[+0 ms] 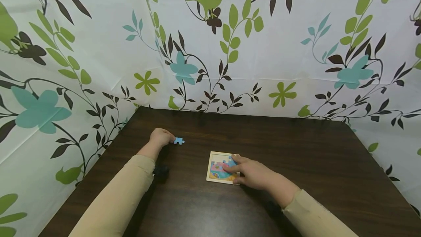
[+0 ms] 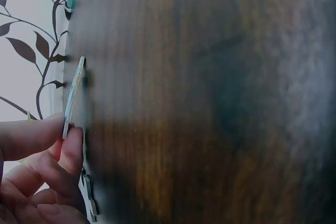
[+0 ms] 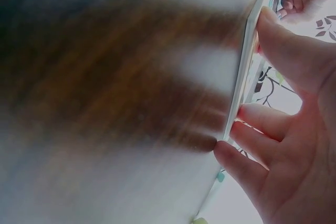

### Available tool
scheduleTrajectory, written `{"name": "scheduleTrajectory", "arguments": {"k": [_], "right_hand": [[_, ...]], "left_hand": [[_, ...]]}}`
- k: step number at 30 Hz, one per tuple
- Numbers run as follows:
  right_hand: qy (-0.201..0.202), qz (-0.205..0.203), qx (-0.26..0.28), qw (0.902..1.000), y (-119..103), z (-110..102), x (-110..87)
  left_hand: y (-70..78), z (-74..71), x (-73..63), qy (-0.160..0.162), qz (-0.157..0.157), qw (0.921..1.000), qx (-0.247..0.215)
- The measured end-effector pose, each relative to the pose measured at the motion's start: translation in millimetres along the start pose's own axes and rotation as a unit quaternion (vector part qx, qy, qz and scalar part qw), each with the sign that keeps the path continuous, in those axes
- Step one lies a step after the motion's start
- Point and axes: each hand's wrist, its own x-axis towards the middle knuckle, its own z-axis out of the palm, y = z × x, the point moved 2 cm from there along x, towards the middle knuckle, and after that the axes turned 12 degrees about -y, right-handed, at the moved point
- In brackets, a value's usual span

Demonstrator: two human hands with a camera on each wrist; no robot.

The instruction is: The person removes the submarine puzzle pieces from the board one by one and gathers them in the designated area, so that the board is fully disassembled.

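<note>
Between thumb and fingers, my left hand (image 1: 160, 138) pinches a light blue jigsaw piece (image 1: 179, 141) over the left part of the table. The left wrist view shows this jigsaw piece (image 2: 74, 98) nearly edge-on, raised off the table. A square wooden-framed jigsaw puzzle (image 1: 213, 183) lies near the middle, partly filled with pink, blue and orange pieces; pale backing shows along its upper part. My right hand (image 1: 254, 173) rests on its right side with fingers spread. In the right wrist view, fingertips (image 3: 231, 153) touch the puzzle's edge. The hand hides its right side.
The dark wooden table (image 1: 312, 156) reaches back to a white curtain (image 1: 279, 46) printed with leaves, flowers and birds. Behind the left fingers, thin edges of something flat (image 2: 90, 198) show low in the left wrist view; what it is cannot be told.
</note>
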Motion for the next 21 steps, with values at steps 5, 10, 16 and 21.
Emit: {"name": "scheduleTrajectory", "arguments": {"k": [5,10,16,21], "right_hand": [[-0.003,0.004,0.002,1.0000,0,1,1.1],[-0.005,0.010,0.004,0.9999,1,0,2.0],[-0.006,0.012,0.009,0.9999,1,1,2.6],[-0.004,0.010,0.013,0.9999,3,2,1.8]], "left_hand": [[1.4,2.6,1.3,0.002,-0.003,0.9994,0.033],[2.2,3.4,0.8,0.005,-0.008,0.9985,0.054],[14.4,7.2,-4.9,0.019,0.004,0.9983,0.055],[54.6,38.4,-23.0,-0.007,0.079,0.9958,0.047]]}}
